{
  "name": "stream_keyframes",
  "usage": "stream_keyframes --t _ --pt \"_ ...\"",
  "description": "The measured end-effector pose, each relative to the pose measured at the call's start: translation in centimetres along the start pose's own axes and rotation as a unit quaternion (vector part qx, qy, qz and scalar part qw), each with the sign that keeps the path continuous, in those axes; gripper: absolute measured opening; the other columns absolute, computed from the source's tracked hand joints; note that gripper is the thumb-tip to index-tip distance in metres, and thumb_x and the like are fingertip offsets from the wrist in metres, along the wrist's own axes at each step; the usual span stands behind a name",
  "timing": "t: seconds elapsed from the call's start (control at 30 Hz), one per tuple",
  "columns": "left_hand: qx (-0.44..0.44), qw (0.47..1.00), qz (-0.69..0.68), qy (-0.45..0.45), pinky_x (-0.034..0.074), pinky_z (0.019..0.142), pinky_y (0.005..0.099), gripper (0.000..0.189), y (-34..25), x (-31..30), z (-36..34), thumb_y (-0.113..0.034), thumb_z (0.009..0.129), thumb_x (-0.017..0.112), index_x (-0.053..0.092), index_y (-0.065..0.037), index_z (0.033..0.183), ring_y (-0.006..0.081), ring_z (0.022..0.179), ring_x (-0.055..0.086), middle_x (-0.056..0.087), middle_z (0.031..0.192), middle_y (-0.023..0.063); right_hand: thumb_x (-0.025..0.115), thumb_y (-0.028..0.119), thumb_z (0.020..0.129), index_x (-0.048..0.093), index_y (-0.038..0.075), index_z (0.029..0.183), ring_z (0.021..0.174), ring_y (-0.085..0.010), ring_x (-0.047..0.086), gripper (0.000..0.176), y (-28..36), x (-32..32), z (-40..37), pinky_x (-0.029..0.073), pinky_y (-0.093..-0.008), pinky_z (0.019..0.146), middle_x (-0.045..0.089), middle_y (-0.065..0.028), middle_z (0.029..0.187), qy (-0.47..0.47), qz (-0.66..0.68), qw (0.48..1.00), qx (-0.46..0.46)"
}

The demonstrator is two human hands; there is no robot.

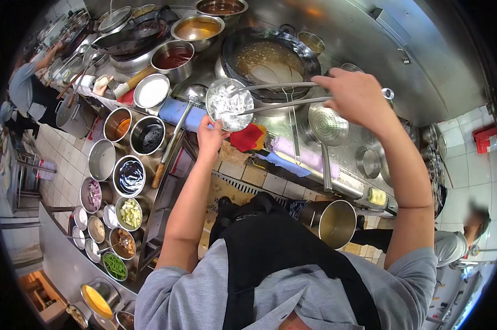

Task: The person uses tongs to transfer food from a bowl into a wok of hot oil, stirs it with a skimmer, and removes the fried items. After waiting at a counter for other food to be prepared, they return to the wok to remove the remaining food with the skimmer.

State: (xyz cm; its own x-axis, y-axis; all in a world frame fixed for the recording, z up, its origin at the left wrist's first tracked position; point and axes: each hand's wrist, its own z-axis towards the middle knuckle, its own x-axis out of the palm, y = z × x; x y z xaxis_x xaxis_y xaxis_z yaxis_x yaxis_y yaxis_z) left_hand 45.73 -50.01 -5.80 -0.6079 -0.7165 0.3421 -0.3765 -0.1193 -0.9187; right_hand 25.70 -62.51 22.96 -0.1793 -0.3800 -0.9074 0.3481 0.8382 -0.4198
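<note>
The left hand (211,133) is partly closed at the near side of a small bowl (209,100), fingers and thumb gripping its edge. The bowl holds white powder (225,104) and is tipped so that its inside shows. The right hand (359,94) is closed around the joined end of a pair of metal tongs (284,86). The two arms of the tongs stand apart, and their tips reach into the bowl, at the powder.

The bowl is in the air, between a ladle (192,92) on its left and a wok (310,59) to its upper right. Bubbling liquid (270,59) lies in the wok. A perforated strainer (328,124) rests on the counter (345,148) below the right hand. A folded blue cloth (179,113) lies left of the bowl, and a red cloth (247,137) shows just below it.
</note>
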Motion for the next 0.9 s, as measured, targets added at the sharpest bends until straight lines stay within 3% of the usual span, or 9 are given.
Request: stream_keyframes --t 0.07,0.17,0.23,0.4,0.57,0.8,0.9 --pt "-0.011 1.000 -0.016 0.001 0.053 0.054 0.0279 0.009 0.3 0.3 0.0 -0.005 0.084 0.047 0.042 -0.005 0.092 0.0225 0.069 0.063 0.058 0.090 0.0142 0.066 0.020 0.070 0.060 0.012 0.093 0.078 -0.0267 0.060 0.026 1.0 0.8 1.0 0.049 -0.0374 0.065 0.059 -0.0056 0.083 0.004 0.005 1.000 -0.013" --pt "-0.031 0.999 -0.038 -0.002 0.053 0.055 0.0274 0.012 -0.1 0.2 0.0 -0.005 0.084 0.047 0.043 -0.005 0.095 0.0231 0.070 0.063 0.058 0.091 0.0144 0.065 0.022 0.070 0.061 0.014 0.093 0.078 -0.0260 0.060 0.025 0.0 -0.2 0.9 0.049 -0.0377 0.066 0.059 -0.0056 0.082 -0.021 0.000 1.000 -0.009" --pt "-0.038 0.998 -0.045 -0.006 0.053 0.055 0.0271 0.013 -0.5 -0.1 0.0 -0.006 0.084 0.048 0.043 -0.005 0.096 0.0234 0.070 0.063 0.058 0.091 0.0147 0.065 0.024 0.070 0.061 0.018 0.100 0.081 -0.0255 0.060 0.031 -0.9 -2.3 -0.3 0.048 -0.0371 0.068 0.061 -0.0038 0.088 -0.041 0.009 0.999 0.029" --pt "-0.085 0.988 -0.128 -0.007 0.053 0.054 0.0271 0.017 -1.5 -0.3 0.7 -0.008 0.084 0.049 0.043 -0.006 0.100 0.0256 0.070 0.062 0.058 0.093 0.0137 0.064 0.020 0.071 0.061 0.014 0.101 0.080 -0.0263 0.059 0.030 -3.7 -7.5 -2.9 0.046 -0.0358 0.068 0.061 -0.0071 0.088 -0.094 0.065 0.989 0.091" --pt "-0.076 0.986 -0.151 0.014 0.053 0.054 0.0271 0.020 -1.6 -0.2 2.2 -0.007 0.084 0.048 0.043 -0.006 0.103 0.0263 0.071 0.062 0.057 0.093 0.0130 0.063 0.017 0.072 0.060 0.013 0.104 0.080 -0.0276 0.059 0.033 -7.4 -9.2 -3.9 0.045 -0.0357 0.069 0.062 -0.0093 0.090 -0.139 0.105 0.972 0.156" --pt "-0.106 0.985 -0.138 -0.006 0.050 0.052 0.0262 0.024 -2.1 -1.0 1.4 -0.006 0.082 0.047 0.044 -0.009 0.105 0.0229 0.068 0.060 0.056 0.090 0.0088 0.062 0.024 0.074 0.059 0.014 0.108 0.089 -0.0298 0.058 0.035 -12.8 -6.7 -1.4 0.045 -0.0380 0.076 0.061 -0.0121 0.097 -0.173 0.092 0.951 0.238" --pt "-0.101 0.986 -0.134 -0.023 0.049 0.052 0.0253 0.017 -1.6 -1.9 0.6 -0.008 0.082 0.047 0.043 -0.007 0.099 0.0214 0.065 0.060 0.057 0.087 0.0107 0.063 0.030 0.073 0.059 0.019 0.109 0.095 -0.0287 0.057 0.037 -13.2 -2.5 1.9 0.046 -0.0394 0.080 0.061 -0.0085 0.102 -0.120 0.105 0.953 0.256"
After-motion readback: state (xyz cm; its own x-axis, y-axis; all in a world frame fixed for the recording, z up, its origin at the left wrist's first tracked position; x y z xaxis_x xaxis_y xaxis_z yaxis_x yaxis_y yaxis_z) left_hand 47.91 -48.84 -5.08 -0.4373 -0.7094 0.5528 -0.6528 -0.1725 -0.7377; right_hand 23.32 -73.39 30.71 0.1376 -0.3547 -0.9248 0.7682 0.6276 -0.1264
